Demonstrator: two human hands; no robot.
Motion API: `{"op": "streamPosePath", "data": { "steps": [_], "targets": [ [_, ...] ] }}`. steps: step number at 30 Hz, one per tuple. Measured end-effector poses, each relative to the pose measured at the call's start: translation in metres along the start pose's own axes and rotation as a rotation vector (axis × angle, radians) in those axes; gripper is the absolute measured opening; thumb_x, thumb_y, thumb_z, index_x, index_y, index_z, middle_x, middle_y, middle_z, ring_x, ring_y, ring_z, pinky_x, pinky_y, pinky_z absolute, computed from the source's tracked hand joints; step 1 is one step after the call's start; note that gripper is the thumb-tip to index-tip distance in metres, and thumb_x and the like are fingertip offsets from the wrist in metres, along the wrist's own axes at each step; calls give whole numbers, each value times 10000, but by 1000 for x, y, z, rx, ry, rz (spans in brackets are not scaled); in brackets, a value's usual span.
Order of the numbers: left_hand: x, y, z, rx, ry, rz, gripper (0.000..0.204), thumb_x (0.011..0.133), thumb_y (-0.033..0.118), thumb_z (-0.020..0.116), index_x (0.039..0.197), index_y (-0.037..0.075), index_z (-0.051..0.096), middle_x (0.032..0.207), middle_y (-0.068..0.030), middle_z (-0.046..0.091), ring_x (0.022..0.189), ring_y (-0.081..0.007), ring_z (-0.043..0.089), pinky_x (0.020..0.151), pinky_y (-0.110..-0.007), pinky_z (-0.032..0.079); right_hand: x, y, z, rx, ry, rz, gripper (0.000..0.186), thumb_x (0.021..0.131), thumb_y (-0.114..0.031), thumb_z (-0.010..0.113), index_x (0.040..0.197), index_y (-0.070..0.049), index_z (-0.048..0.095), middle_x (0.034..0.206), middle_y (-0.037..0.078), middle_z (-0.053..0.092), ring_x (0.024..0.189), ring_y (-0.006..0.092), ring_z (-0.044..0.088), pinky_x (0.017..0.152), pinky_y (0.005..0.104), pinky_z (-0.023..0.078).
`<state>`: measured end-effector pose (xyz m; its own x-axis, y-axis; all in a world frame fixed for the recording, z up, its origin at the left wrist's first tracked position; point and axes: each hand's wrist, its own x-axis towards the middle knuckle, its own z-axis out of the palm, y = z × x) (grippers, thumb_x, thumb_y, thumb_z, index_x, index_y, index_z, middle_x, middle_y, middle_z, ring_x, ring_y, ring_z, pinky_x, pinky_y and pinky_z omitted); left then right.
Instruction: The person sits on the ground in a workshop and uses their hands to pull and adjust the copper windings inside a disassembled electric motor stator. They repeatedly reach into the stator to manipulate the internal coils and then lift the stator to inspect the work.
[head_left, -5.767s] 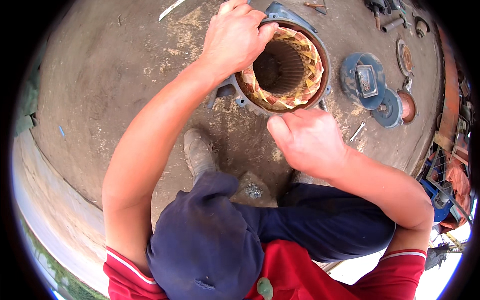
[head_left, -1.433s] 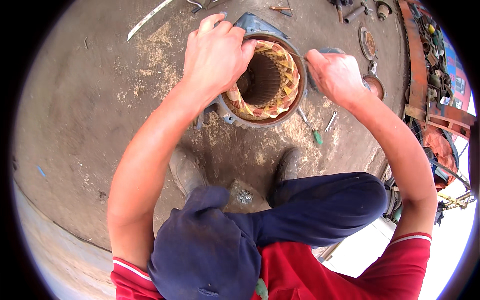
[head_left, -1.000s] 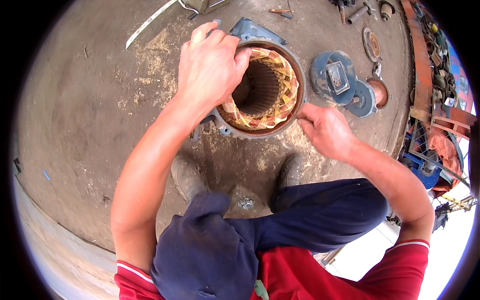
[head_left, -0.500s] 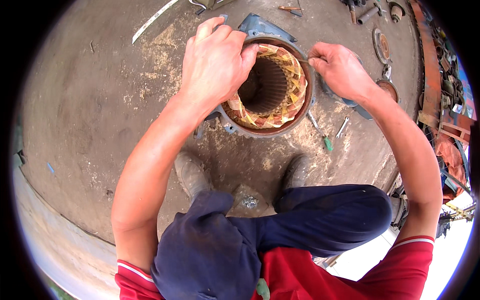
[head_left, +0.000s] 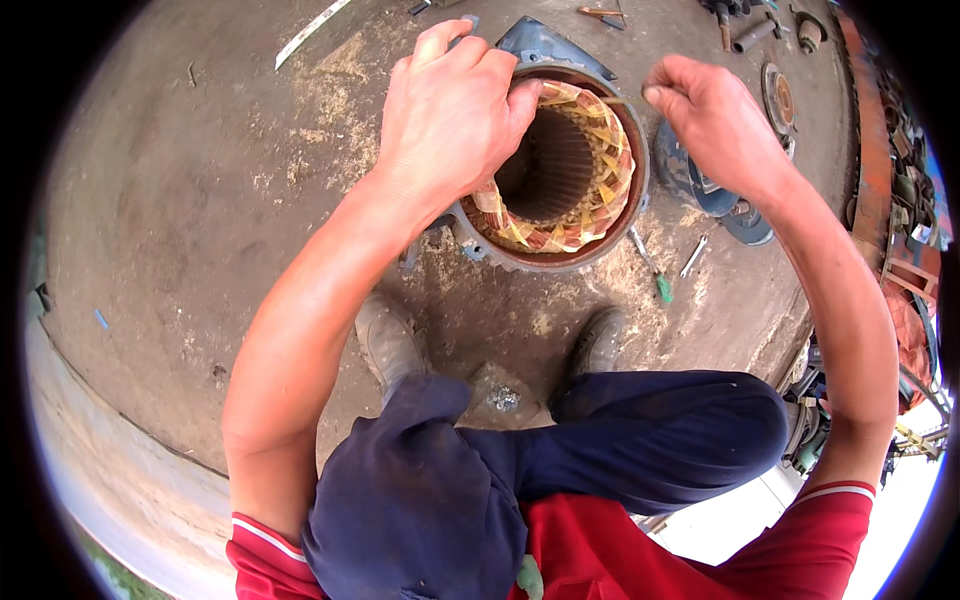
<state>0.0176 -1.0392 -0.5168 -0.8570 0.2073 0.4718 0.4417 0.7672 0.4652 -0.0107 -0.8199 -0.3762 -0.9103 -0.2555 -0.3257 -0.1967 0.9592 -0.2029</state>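
A round motor housing stands on the floor with its open end up. Inside is a ring of copper windings bound with yellowish tape, around a dark ribbed bore. My left hand grips the far left side of the housing; its thumb lies over the windings, and its other fingertips are partly hidden. Past the right side of the rim, my right hand is closed in a pinch. A thin yellowish strand runs from the windings toward its fingertips.
Right of the housing lie a green-handled tool, a wrench and blue metal parts. A blue-grey plate is beyond it. Metal scrap lines the right edge. My boots flank a small tray of hardware.
My right hand has drawn a little away from the rim, outward and farther off. The left hand keeps its hold. The whole scene has shifted slightly right and up in view.
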Motion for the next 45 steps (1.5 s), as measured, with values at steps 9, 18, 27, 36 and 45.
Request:
{"op": "streamPosePath", "data": {
  "steps": [9,18,27,36,45],
  "targets": [
    [-1,-1,-3,-30,2,-16,309,908,312,728,997,18,759,1015,-150,736,1239,-380,595,990,-490,511,-41,19,28,14,-208,125,198,998,-178,607,1027,15,642,889,234,698,845,379,694,823,462,537],
    [0,1,-3,-5,-17,-9,305,918,306,720,1002,15,756,1023,-151,736,1252,-382,589,1003,-491,503,-21,6,7,-11,31,19,206,997,-172,586,1048,8,672,917,250,702,932,433,683,837,495,521],
    [-1,-2,2,22,-14,22,323,928,339,693,952,24,761,1011,-138,736,1249,-368,596,935,-515,527,-30,19,19,-79,-285,109,179,959,-138,552,1009,6,645,929,266,693,944,437,681,860,516,514],
    [2,0,-3,23,-21,22,320,928,328,690,978,20,763,999,-150,737,1254,-378,591,943,-515,521,-7,1,1,-117,3,-76,195,966,-176,547,984,-2,635,916,256,688,937,456,658,839,539,504],
    [0,1,-9,-6,-83,-5,312,951,269,683,1099,0,741,1096,-183,725,1246,-407,576,1054,-482,468,-6,30,12,-273,-189,-230,187,965,-175,547,984,-22,652,899,240,689,935,439,670,826,549,506]
  ]
}}
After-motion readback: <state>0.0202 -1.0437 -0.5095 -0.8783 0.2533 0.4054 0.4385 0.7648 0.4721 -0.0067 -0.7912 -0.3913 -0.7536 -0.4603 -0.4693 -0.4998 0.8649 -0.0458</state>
